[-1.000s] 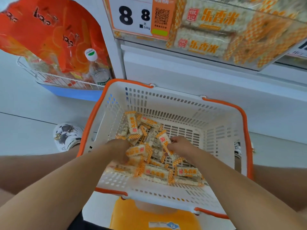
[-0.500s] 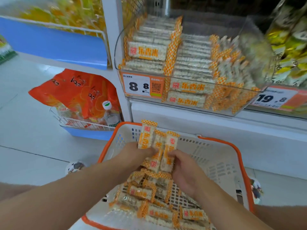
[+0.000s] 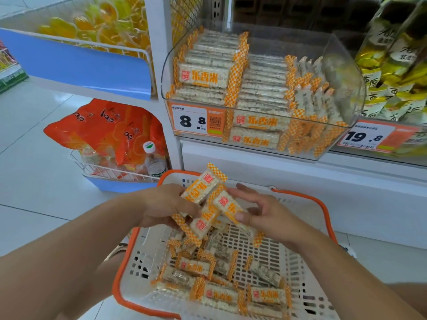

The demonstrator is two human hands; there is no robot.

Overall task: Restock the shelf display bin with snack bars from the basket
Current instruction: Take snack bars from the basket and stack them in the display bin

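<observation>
Fingers of left hand (image 3: 166, 204) curl round two snack bars (image 3: 202, 189); right hand (image 3: 258, 212) pinches third by thumb, all at frame centre above basket (image 3: 323, 211). Square bars into one stack before lifting to display bin (image 3: 342, 72), upper right; loose bars likely slip.

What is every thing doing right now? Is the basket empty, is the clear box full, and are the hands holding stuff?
Left hand: grips several snack bars.
Right hand: pinches one of those bars under its thumb.
Basket: partly filled, loose bars at the bottom.
Display bin: open on top, mostly full, stacked neatly at left, jumbled at right.
Water bottle: upright, capped.
</observation>
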